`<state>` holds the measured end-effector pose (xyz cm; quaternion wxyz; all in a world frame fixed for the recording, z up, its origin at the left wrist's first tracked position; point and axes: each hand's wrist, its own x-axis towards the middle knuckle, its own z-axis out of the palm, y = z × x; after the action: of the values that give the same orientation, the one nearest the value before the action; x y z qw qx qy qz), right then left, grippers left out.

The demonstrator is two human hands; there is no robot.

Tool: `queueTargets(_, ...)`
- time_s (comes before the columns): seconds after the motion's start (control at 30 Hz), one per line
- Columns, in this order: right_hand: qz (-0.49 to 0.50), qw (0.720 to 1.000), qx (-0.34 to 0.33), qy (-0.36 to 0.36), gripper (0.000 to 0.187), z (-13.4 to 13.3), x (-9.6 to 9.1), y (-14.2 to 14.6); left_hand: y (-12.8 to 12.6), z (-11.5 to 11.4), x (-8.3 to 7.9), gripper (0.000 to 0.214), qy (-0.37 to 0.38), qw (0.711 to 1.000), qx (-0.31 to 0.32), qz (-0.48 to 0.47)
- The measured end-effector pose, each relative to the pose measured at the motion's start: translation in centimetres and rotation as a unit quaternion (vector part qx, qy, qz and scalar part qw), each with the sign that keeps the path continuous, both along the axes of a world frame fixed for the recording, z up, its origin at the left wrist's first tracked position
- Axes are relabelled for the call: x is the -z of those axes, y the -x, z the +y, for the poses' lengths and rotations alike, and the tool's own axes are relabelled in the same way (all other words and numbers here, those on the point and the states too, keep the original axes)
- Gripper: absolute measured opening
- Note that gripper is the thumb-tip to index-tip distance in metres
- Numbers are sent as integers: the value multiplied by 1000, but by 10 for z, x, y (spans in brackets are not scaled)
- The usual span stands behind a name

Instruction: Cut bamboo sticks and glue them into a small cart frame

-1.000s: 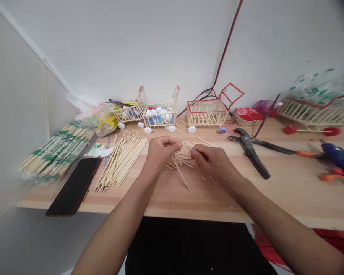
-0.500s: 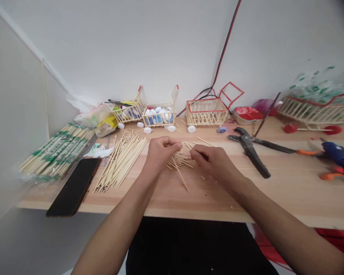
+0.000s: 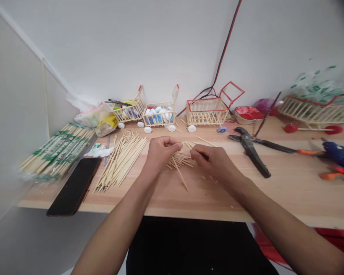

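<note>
My left hand [image 3: 159,153] and my right hand [image 3: 213,161] meet over a small heap of short cut wooden sticks [image 3: 180,158] in the middle of the wooden table [image 3: 289,194]. Both hands have their fingers curled in a pinch on sticks from that heap. One longer stick [image 3: 180,175] juts toward me from the pile. A spread of long bamboo sticks [image 3: 122,160] lies just left of my left hand.
Wrapped chopstick packs [image 3: 57,151] and a black phone [image 3: 74,186] lie at the left edge. Three small stick carts [image 3: 160,112] stand by the wall. Black pliers [image 3: 250,151], a blue glue gun [image 3: 339,156], a red tin [image 3: 248,114] and a larger cart [image 3: 315,109] sit to the right.
</note>
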<state>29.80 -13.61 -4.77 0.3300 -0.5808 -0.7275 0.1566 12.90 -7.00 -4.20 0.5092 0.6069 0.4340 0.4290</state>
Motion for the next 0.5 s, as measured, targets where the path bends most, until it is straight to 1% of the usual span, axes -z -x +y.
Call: queueTargets(0.5, -6, 1000, -1, 4, 31, -1, -1, 1, 0, 0, 0, 15, -1, 1000, -1, 7)
